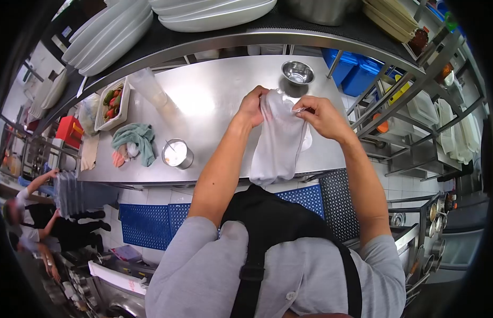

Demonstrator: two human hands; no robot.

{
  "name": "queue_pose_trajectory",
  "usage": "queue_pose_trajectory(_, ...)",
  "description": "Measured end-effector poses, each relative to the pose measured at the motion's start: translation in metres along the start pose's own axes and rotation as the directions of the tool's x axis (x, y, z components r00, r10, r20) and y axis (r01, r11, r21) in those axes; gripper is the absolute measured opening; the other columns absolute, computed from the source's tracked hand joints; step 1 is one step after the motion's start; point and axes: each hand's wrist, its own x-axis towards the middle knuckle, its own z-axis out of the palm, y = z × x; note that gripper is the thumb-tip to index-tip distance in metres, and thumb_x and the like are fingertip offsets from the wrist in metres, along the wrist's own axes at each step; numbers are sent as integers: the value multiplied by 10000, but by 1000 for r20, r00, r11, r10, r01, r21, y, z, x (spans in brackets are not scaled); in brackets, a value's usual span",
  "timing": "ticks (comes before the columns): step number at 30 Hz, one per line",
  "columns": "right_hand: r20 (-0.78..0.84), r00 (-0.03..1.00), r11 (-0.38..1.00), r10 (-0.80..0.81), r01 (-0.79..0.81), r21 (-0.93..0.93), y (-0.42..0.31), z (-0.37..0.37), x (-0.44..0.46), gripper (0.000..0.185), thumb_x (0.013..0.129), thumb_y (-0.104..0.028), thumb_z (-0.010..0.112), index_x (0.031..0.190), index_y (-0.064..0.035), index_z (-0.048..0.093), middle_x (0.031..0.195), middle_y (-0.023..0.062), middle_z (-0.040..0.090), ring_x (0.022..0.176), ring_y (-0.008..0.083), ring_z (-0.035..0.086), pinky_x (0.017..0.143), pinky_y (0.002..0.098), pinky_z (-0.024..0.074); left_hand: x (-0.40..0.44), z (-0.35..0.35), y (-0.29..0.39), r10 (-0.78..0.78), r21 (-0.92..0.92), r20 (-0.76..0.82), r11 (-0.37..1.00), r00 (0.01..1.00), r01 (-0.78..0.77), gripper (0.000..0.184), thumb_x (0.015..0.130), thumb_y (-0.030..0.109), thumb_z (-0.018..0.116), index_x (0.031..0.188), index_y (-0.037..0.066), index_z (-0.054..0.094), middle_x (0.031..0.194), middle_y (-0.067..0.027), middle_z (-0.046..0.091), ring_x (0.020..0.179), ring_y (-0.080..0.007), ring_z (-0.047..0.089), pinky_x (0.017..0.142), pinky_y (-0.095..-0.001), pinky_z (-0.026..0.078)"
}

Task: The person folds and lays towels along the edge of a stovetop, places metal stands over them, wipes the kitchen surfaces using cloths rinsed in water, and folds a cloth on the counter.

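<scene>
A thin white cloth (278,143) hangs between my hands over the front part of the steel table (204,90). My left hand (253,106) grips its upper left side. At the upper right edge, my right hand (319,116) pinches the fabric between thumb and fingers. The cloth's lower end reaches the table's front edge. Just beyond my hands stands a small shiny metal bowl (298,72). To the left is a metal container (177,153) with white contents and a spoon in it.
Green cloth (135,142), a vegetable tray (112,105) and a clear container (147,87) are at left. A shelf of white plates (214,15) overhangs the back. Two other people stand at far left; one carries stacked clear containers (69,193). Metal racks stand right.
</scene>
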Motion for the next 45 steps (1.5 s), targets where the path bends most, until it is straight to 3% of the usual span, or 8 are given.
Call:
queue_pose_trajectory(4, -74, 997, 999, -3, -1, -50, 4, 16, -10, 121, 948, 41, 612, 1049, 44, 681, 901, 39, 692, 873, 112, 611, 806, 278, 511, 1, -14, -11, -79, -2, -10, 997, 997, 79, 325, 989, 255, 489, 1131, 8, 645, 1096, -153, 691, 1028, -295, 678, 924, -495, 561)
queue_pose_trajectory(9, 458, 884, 984, 98, -18, -175, 4, 25, -35, 170, 896, 33, 649, 1034, -26, 727, 920, 117, 730, 851, 191, 675, 822, 324, 527, -6, -14, -22, -1, 75, 3, 997, 1000, 1, 215, 963, 122, 636, 1144, 6, 637, 1091, -128, 693, 999, -250, 697, 904, -409, 581)
queue_pose_trajectory(16, -119, 987, 991, -105, 94, -90, 22, 29, -29, 134, 913, 1, 677, 1006, -34, 767, 1164, 143, 680, 864, 248, 685, 830, 344, 543, -19, 17, -19, 58, 521, 300, 826, 952, -214, 214, 884, 78, 775, 1062, -15, 701, 955, -54, 728, 852, -114, 683, 755, -261, 551)
queue_pose_trajectory(19, -178, 984, 992, -5, 27, 122, 22, 23, -22, 124, 917, -4, 699, 1012, -17, 778, 1280, 134, 640, 901, 179, 676, 830, 300, 548, -29, 36, -6, -40, 777, 350, 571, 936, -266, 155, 914, 105, 768, 1024, -3, 753, 926, -31, 738, 805, -74, 648, 763, -233, 526)
queue_pose_trajectory(25, -267, 962, 979, 57, -1, 206, 15, 13, -13, 117, 890, 9, 735, 1002, 5, 769, 1000, 83, 745, 849, 116, 662, 778, 270, 540, -43, 62, -7, 207, 724, 401, 525, 892, -447, 174, 940, 124, 752, 1052, -9, 755, 868, -15, 730, 776, -58, 619, 715, -218, 500)
queue_pose_trajectory(32, -287, 948, 983, 139, -167, -75, -29, -16, -16, 185, 869, 78, 663, 1023, 29, 754, 894, 41, 733, 815, 80, 628, 737, 235, 497, -63, 79, 3, 367, 549, 387, 645, 846, -531, 56, 973, 45, 673, 985, 30, 726, 1031, -32, 715, 876, -91, 636, 812, -241, 513)
queue_pose_trajectory(39, -130, 979, 922, -155, 96, -376, -72, -42, -20, 163, 887, -6, 699, 1024, -32, 784, 911, 53, 680, 876, 153, 615, 838, 290, 482, -66, 89, 6, 335, 588, 597, 437, 729, -681, 116, 897, 61, 713, 1010, 33, 713, 1036, -57, 680, 1047, -160, 621, 935, -322, 477)
queue_pose_trajectory(45, -229, 952, 968, -206, 164, -188, -99, -75, -35, 181, 867, 37, 675, 1019, 6, 767, 961, 62, 682, 935, 166, 627, 883, 287, 476, -70, 90, -10, 186, 636, 701, 274, 688, -722, 286, 887, 231, 786, 1053, 15, 701, 1066, -120, 659, 1070, -244, 591, 988, -388, 431)
